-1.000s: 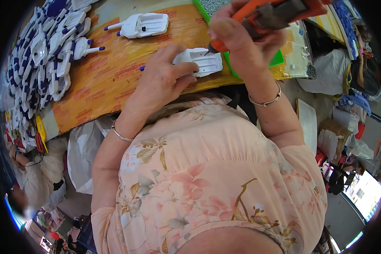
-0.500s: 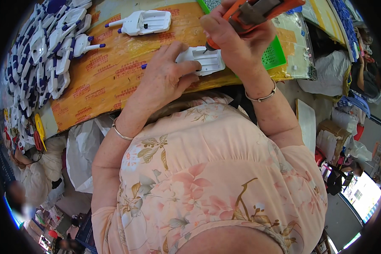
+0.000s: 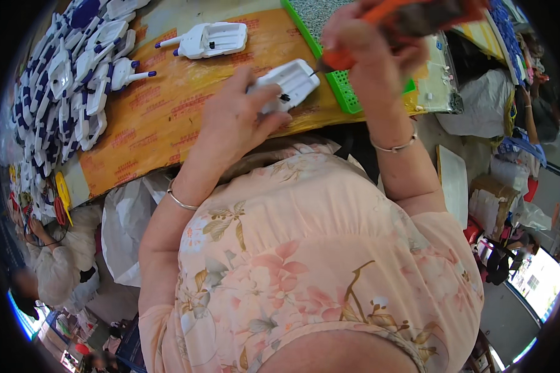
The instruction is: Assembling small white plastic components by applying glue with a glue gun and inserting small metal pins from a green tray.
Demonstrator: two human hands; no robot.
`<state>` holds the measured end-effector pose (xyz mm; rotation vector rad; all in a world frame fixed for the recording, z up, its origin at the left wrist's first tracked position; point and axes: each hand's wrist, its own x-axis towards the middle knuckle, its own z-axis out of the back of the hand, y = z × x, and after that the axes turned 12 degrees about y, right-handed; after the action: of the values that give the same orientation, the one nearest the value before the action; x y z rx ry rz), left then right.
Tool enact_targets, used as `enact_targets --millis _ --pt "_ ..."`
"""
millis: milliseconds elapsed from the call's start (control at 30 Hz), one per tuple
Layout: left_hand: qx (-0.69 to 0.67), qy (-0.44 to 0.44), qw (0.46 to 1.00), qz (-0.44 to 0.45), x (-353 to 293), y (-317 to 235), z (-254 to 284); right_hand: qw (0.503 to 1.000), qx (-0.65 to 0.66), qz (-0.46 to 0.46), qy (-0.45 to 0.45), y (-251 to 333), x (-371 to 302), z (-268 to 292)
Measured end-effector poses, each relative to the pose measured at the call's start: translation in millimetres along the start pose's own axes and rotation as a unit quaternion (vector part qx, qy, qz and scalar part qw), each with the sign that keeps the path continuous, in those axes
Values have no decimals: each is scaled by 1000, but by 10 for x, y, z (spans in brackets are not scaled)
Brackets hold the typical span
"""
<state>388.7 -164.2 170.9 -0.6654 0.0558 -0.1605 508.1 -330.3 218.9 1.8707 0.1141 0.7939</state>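
My left hand is closed around one end of a white plastic housing, a hollow open shell lying slanted on the table. A small black part shows inside it beside my fingertips. My right hand grips an orange and dark power screwdriver, somewhat blurred. Its bit points left and sits close to the housing's right end; whether they touch I cannot tell. Partly under my right hand lies a green tray with many small metal pieces in its far part. A second white housing with blue tips rests farther back.
A large heap of white and blue housings fills the table's left side. Orange printed tape covers the tabletop. A yellow-handled tool is at the left edge. Other people are in the background.
The screwdriver has come out of the housing and moved right with my right hand. The housing has turned, its right end swinging away from me, and the black part has come into view.
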Motion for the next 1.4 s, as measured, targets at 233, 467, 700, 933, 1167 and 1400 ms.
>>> enact_targets --millis 233,467,700,933,1167,1400 --pt "54 -29 986 157 60 -74 163 990 -91 101 -40 56 98 581" --pt "63 16 988 141 -106 -55 299 985 -134 77 -77 9 -8 648" --pt "165 -78 982 48 -66 56 256 980 -151 107 -74 -75 11 791" --pt "47 -40 998 31 -41 54 174 984 -140 72 -84 -60 2 774" --pt "3 -37 999 -37 59 15 91 985 -139 66 -80 -60 2 758" --pt "36 -45 996 -72 34 85 43 984 -148 62 -83 27 38 694"
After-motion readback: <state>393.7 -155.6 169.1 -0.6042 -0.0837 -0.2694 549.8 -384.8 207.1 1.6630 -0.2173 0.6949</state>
